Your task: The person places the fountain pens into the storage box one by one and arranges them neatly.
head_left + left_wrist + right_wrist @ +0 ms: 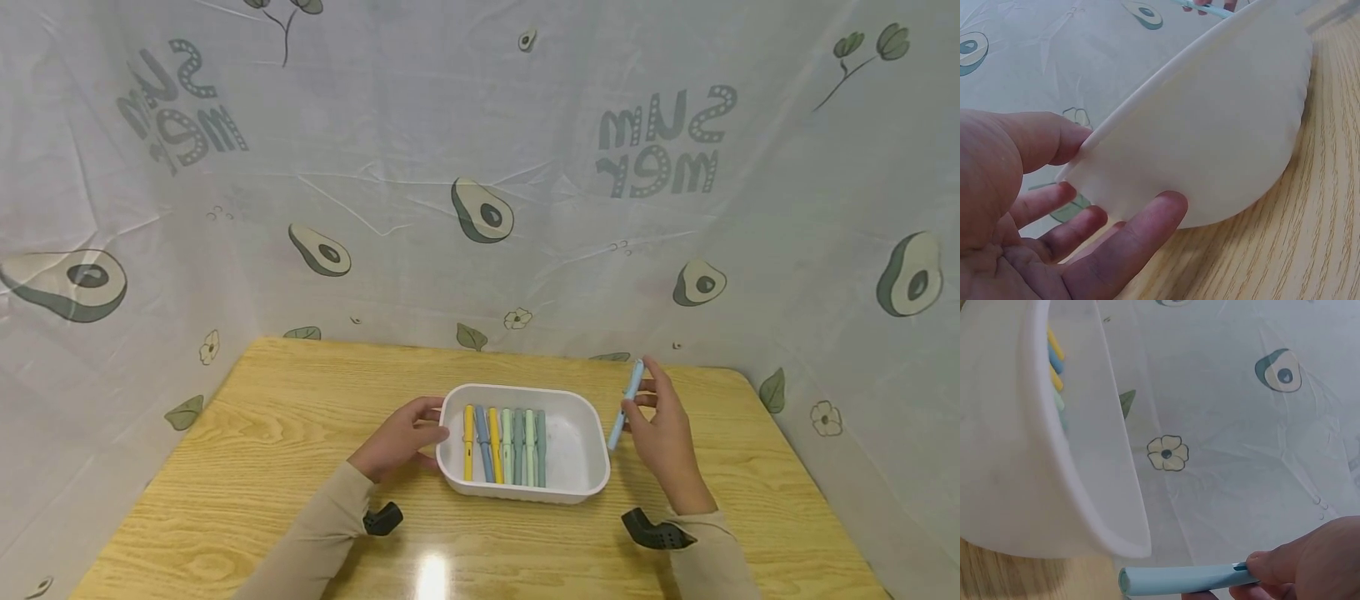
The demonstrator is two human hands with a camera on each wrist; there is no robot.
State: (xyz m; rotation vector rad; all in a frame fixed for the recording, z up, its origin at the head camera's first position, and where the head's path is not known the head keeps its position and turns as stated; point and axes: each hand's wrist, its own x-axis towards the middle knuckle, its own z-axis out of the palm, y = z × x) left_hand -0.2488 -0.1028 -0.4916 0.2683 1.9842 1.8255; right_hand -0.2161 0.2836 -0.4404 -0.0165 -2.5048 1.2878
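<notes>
A white plastic tray holds several capped pens lying side by side: a yellow pen, a blue pen, another yellow one, then pale green and grey-green pens. Its right part shows bare floor. My left hand grips the tray's left end, thumb at the rim and fingers against the outer wall. Just off the tray's right end, my right hand pinches a light blue pen between thumb and fingers. That pen is tilted, its lower end near the tray's rim.
The tray stands on a wood-grain table. Behind and beside the table hangs a pale curtain printed with avocados, leaves and flowers. Black wrist mounts sit on both sleeves.
</notes>
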